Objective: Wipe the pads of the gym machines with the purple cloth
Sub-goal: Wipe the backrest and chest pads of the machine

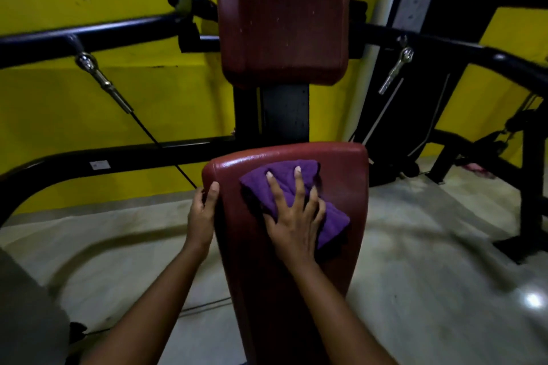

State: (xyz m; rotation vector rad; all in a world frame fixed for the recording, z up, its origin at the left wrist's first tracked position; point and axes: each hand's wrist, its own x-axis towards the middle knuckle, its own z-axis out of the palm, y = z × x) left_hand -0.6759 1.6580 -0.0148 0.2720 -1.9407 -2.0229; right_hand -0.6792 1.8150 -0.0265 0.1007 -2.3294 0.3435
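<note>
Wiping step underway: purple cloth [293, 201] pressed flat on seat pad [341, 216] under spread right hand [292, 222]. Pad edge gripped by left hand [203, 213]. Back pad [281, 21] judged next; upward reach needed.

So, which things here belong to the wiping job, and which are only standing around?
Job: folded purple cloth under the right hand; long red vinyl seat pad, its edge gripped by the left hand; upper red back pad.

Around: black steel frame bar; chrome cable ends; yellow wall.
</note>
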